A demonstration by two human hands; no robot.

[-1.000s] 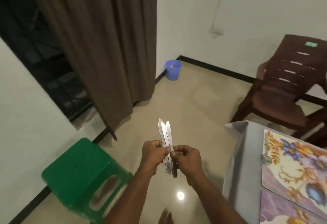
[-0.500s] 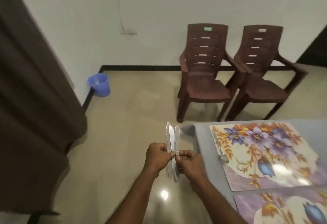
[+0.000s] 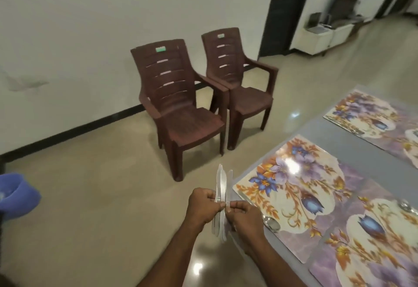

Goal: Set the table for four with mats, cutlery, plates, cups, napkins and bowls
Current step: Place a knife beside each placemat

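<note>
A second ago the person faced the curtain corner with only a sliver of table showing; now they have turned toward the table (image 3: 352, 141), and its near corner lies just beside their hands. That suggests the carrying is done and the laying of cutlery is about to start. The grip on the knives (image 3: 221, 194) looks unchanged across the turn: a small bunch held upright, blades up, in front of the body and over the floor, just short of the table edge. The left hand (image 3: 202, 206) has its fingers curled round the handles, while the right hand (image 3: 243, 215) pinches the bunch from the other side, thumb and forefinger meeting the left at the middle, as if ready to peel one knife off. Both forearms come in low and meet at the bunch. On the table, flowered mats (image 3: 294, 196) are already down, and a spoon (image 3: 270, 221) rests on the near edge of the closest one. I see no plates, cups, napkins or bowls, so much of the setting seems left to do. Two brown chairs (image 3: 181, 105) stand by the wall.
</note>
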